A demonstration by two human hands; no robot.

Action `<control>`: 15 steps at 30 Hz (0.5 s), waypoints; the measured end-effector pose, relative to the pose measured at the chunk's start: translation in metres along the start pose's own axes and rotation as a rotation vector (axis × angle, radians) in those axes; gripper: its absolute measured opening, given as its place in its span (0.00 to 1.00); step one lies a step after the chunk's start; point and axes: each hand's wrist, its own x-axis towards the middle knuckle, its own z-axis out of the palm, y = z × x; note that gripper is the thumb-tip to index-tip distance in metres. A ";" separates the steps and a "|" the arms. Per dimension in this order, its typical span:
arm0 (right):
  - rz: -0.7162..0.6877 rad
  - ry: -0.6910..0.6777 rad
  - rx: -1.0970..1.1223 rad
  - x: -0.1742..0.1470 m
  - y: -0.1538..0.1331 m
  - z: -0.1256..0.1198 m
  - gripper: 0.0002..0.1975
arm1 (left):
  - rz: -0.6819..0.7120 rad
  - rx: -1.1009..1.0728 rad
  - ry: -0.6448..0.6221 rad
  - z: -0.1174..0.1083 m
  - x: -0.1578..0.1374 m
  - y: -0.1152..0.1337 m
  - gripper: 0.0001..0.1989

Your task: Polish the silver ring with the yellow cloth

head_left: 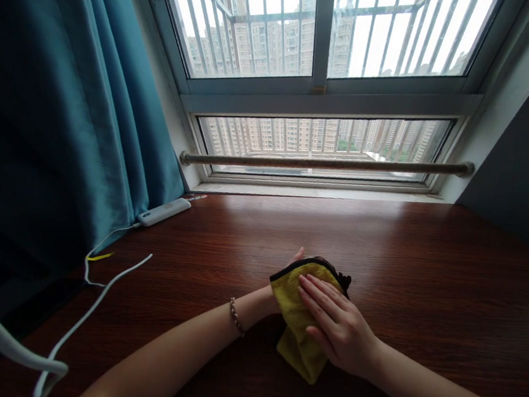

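A yellow cloth (pixel 296 345) with a dark edge lies folded on the dark wooden tabletop (pixel 428 274), near the middle front. My left hand (pixel 292 260) is under or behind the cloth, mostly hidden, with only fingertips showing past its top edge; a bead bracelet (pixel 236 316) is on that wrist. My right hand (pixel 338 325) lies flat on top of the cloth, fingers stretched out and close together, pressing it against the left hand.
A white power strip (pixel 163 211) lies at the back left by the teal curtain (pixel 63 124), its white cables (pixel 89 312) trailing toward the front left. A metal rail (pixel 326 163) runs across the window (pixel 317 71) behind the table.
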 end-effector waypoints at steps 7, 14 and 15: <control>-0.017 0.073 0.031 -0.001 -0.001 -0.001 0.20 | -0.020 -0.397 -0.065 -0.014 0.003 -0.002 0.39; 0.022 0.107 0.060 -0.005 0.000 0.003 0.20 | 0.088 -0.394 -0.019 -0.007 -0.006 0.000 0.37; 0.036 0.122 0.076 -0.005 0.000 0.004 0.21 | 0.095 -0.384 -0.011 -0.005 -0.007 0.000 0.37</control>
